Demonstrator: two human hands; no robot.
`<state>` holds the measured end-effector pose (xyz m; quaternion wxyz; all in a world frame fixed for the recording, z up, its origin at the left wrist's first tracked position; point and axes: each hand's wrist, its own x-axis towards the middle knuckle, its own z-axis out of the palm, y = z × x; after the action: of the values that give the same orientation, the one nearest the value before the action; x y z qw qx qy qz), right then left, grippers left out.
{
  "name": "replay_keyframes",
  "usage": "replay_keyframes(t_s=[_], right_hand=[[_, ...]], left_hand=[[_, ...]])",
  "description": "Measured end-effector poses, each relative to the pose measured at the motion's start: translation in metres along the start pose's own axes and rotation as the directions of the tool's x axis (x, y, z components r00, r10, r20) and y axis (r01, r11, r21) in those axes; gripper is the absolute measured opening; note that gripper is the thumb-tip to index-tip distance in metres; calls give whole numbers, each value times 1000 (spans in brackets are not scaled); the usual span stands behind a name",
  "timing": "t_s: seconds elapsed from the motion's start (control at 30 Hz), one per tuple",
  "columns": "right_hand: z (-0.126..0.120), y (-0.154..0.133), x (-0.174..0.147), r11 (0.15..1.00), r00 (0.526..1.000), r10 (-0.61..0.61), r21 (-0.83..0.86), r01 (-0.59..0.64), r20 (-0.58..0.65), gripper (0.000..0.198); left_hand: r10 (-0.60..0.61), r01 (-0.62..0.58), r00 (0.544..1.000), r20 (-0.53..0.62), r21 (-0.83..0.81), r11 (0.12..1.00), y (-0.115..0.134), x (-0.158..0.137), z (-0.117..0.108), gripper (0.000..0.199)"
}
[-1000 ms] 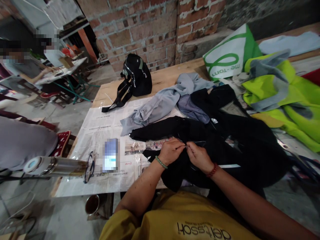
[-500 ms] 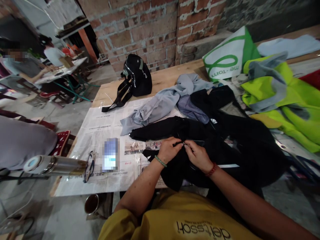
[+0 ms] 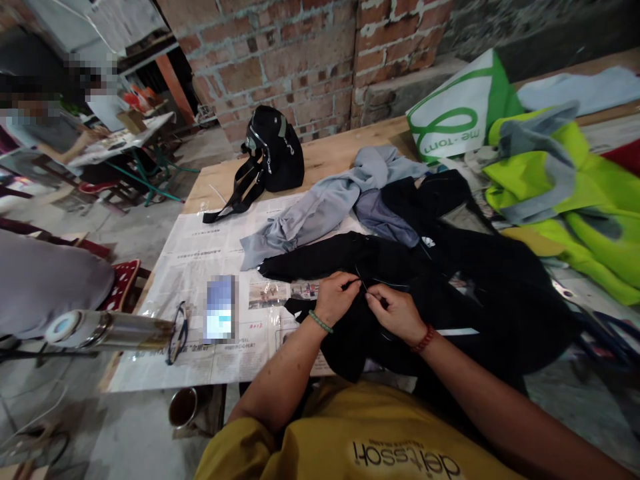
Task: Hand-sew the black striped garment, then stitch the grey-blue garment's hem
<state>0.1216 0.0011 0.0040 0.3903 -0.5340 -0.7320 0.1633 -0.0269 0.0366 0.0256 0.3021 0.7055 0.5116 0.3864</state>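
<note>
A black garment (image 3: pixel 505 287) with white piping lies bunched over the table in front of me. My left hand (image 3: pixel 338 299), with a green bead bracelet, is closed, its thumb and forefinger pinching the black cloth. Just right of it, my right hand (image 3: pixel 397 313), wearing a red bracelet, is closed in a pinch over the same garment. A thin pale strand (image 3: pixel 361 279) shows between the two hands and runs down to the right fingertips; whether it is thread or a needle I cannot tell.
Grey cloth (image 3: pixel 320 207) lies beyond the garment, a black bag (image 3: pixel 280 157) behind it. Leftward are a phone (image 3: pixel 220 310), glasses (image 3: pixel 178 333) and a lying steel flask (image 3: pixel 120 331). Yellow-green clothing (image 3: pixel 600 207) and a green-white bag (image 3: pixel 450 117) are rightward. People sit at another table.
My hands have moved slightly apart, the right one a little down and away from the left. The thin strand now shows between them.
</note>
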Motion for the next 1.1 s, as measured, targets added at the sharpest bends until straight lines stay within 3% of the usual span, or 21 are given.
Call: replay_keyframes(t_s=[0.13, 0.37, 0.47, 0.6, 0.67, 0.77, 0.83, 0.9, 0.93, 0.97, 1.0, 1.03, 1.1], right_hand=[[-2, 1, -1, 1000, 1000, -14, -9, 14, 10, 18], [-3, 5, 2, 999, 999, 33, 19, -33, -23, 21], [-2, 3, 2, 999, 998, 29, 18, -28, -51, 19], [-12, -11, -9, 992, 992, -102, -76, 96, -79, 21], [-27, -19, -14, 979, 974, -165, -147, 143, -154, 24], [-53, -24, -2, 952, 886, -246, -269, 145, -393, 24], [-65, -19, 19, 964, 859, -209, -245, 100, -468, 20], [-69, -11, 46, 988, 934, -64, -151, 11, -350, 20], [-68, -7, 59, 995, 981, 40, -86, -57, -192, 24], [-66, -3, 69, 990, 990, 140, -18, -140, -4, 29], [-63, -1, 77, 974, 957, 211, 43, -224, 197, 35], [-60, 0, 82, 950, 896, 246, 89, -298, 370, 39], [-53, -2, 84, 906, 797, 243, 164, -390, 554, 43]], left_hand=[[32, -33, 999, 9, 7, 999, -2, -1, 1, 12], [261, -257, 951, 162, -47, 965, -10, -4, 3, 16], [254, -251, 958, 130, -42, 967, -11, -3, 3, 17], [182, -183, 982, 50, 0, 983, -10, -2, -1, 19], [166, -167, 986, 30, 6, 986, -9, -2, -3, 19], [183, -182, 983, 24, -11, 983, -6, -2, -5, 19], [221, -220, 975, 25, -34, 975, -5, -4, -5, 20], [265, -264, 964, 17, -47, 963, -4, -5, -5, 20], [286, -285, 958, 6, -49, 957, -5, -5, -6, 20], [304, -304, 953, -10, -50, 951, -5, -5, -6, 19], [318, -319, 948, -28, -49, 947, -6, -5, -7, 19], [328, -331, 943, -48, -47, 943, -7, -5, -7, 19], [336, -339, 939, -74, -37, 940, -8, -3, -8, 19]])
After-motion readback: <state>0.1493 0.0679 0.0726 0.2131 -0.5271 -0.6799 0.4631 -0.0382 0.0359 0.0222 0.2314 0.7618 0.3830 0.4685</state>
